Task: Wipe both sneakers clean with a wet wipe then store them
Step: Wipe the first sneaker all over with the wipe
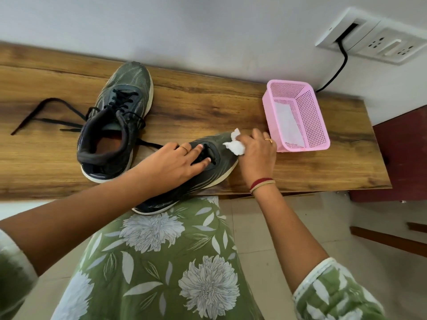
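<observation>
Two dark grey-green sneakers with white soles lie on a wooden shelf (208,107). The far sneaker (117,121) stands at the left, toe toward the wall, laces loose. The near sneaker (203,181) lies slanted at the front edge, its heel hanging over the edge. My left hand (175,162) rests on its laces with straight fingers, holding it down. My right hand (256,155) grips a crumpled white wet wipe (234,145) against the toe of this sneaker.
A pink perforated plastic basket (309,107) with a white sheet inside stands on the shelf, just right of my right hand. Black laces (46,112) trail to the left. A wall socket panel (374,35) with a black cable sits above, at the right.
</observation>
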`<state>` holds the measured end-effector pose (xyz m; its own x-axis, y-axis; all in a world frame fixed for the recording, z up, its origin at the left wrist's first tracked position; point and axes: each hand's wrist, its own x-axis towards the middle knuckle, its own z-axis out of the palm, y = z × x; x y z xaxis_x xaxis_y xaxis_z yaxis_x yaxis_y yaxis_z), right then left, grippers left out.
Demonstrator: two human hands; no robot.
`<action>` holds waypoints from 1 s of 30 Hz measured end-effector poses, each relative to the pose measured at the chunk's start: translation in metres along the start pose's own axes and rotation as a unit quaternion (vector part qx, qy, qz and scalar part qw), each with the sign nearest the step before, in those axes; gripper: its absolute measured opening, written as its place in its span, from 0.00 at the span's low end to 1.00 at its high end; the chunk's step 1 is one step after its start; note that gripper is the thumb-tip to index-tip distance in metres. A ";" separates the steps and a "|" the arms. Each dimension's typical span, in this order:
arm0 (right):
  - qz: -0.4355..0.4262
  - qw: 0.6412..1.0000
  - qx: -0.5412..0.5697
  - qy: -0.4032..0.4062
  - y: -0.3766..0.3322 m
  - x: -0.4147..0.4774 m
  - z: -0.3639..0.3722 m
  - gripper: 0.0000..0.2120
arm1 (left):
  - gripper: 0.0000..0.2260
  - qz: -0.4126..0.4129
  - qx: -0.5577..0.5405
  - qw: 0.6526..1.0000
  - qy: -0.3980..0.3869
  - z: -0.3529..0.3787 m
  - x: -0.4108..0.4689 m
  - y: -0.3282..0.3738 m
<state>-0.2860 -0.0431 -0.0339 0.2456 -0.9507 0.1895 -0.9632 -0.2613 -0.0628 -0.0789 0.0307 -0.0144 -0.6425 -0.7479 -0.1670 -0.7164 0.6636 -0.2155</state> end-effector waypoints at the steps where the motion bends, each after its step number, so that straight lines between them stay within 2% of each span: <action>1: 0.066 0.997 0.051 -0.003 0.003 -0.002 0.006 0.14 | 0.25 0.012 -0.010 1.000 -0.021 0.000 0.000 -0.005; 2: 0.169 0.975 0.142 0.012 0.007 -0.003 0.008 0.12 | 0.26 0.020 -0.022 0.998 -0.046 -0.002 0.000 -0.013; 3: 0.285 0.921 0.261 0.042 0.012 -0.002 0.007 0.08 | 0.27 0.026 -0.033 0.997 -0.064 -0.004 0.000 -0.022; 4: 0.377 0.840 0.382 0.081 0.017 -0.003 0.004 0.06 | 0.27 0.034 -0.040 0.996 -0.077 -0.007 -0.001 -0.032; 5: 0.429 0.756 0.480 0.117 0.023 -0.005 0.001 0.05 | 0.28 0.048 -0.042 0.994 -0.087 -0.011 -0.001 -0.041; 6: 0.456 0.690 0.547 0.128 0.028 -0.009 -0.004 0.04 | 0.28 0.068 -0.036 0.992 -0.098 -0.015 -0.001 -0.048; 7: 0.472 0.640 0.595 0.113 0.029 -0.014 -0.009 0.03 | 0.28 0.091 -0.024 0.990 -0.108 -0.017 0.000 -0.053; 8: 0.476 0.609 0.629 0.087 0.028 -0.020 -0.015 0.05 | 0.28 0.114 -0.011 0.986 -0.117 -0.019 0.000 -0.056; 9: 0.472 0.592 0.650 0.062 0.027 -0.026 -0.021 0.08 | 0.28 0.135 -0.003 0.983 -0.124 -0.020 0.001 -0.057; 10: 0.461 0.590 0.661 0.041 0.025 -0.031 -0.026 0.10 | 0.27 0.149 -0.003 0.980 -0.129 -0.021 0.002 -0.058; 12: 0.429 0.608 0.668 0.001 0.022 -0.039 -0.028 0.10 | 0.27 0.141 -0.024 0.979 -0.147 -0.023 0.005 -0.055; 15: 0.417 0.627 0.657 -0.036 0.012 -0.043 -0.027 0.10 | 0.30 0.040 -0.105 0.972 -0.208 -0.039 0.008 -0.046; 16: 0.420 0.622 0.660 -0.040 0.011 -0.044 -0.026 0.10 | 0.29 -0.014 -0.146 0.969 -0.201 -0.045 0.008 -0.041; 17: 0.420 0.615 0.666 -0.041 0.009 -0.044 -0.025 0.10 | 0.26 -0.077 -0.185 0.966 -0.162 -0.049 0.009 -0.035; 19: 0.414 0.607 0.677 -0.040 0.008 -0.043 -0.023 0.09 | 0.18 -0.210 -0.222 0.951 -0.043 -0.053 0.014 -0.013; 20: 0.412 0.606 0.679 -0.037 0.008 -0.042 -0.021 0.09 | 0.16 -0.265 -0.214 0.940 -0.016 -0.055 0.020 0.000; 21: 0.414 0.607 0.678 -0.036 0.007 -0.041 -0.020 0.10 | 0.17 -0.304 -0.203 0.930 -0.027 -0.056 0.027 0.012; 23: 0.420 0.616 0.666 -0.029 0.006 -0.038 -0.016 0.11 | 0.23 -0.343 -0.186 0.916 -0.096 -0.054 0.045 0.034; 25: 0.413 0.629 0.659 -0.022 0.006 -0.034 -0.013 0.10 | 0.26 -0.371 -0.177 0.903 -0.127 -0.046 0.061 0.050; 28: 0.390 0.657 0.645 -0.018 0.006 -0.027 -0.007 0.10 | 0.24 -0.421 -0.185 0.884 -0.089 -0.034 0.074 0.059; 30: 0.375 0.696 0.612 -0.025 0.004 -0.023 0.000 0.11 | 0.23 -0.445 -0.196 0.872 -0.051 -0.025 0.073 0.062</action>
<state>-0.2959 -0.0220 -0.0383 -0.2437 -0.8930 -0.3784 -0.0151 0.3936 -0.9192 -0.1769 0.0178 -0.0158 0.2292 -0.9545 -0.1909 -0.9699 -0.2404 0.0377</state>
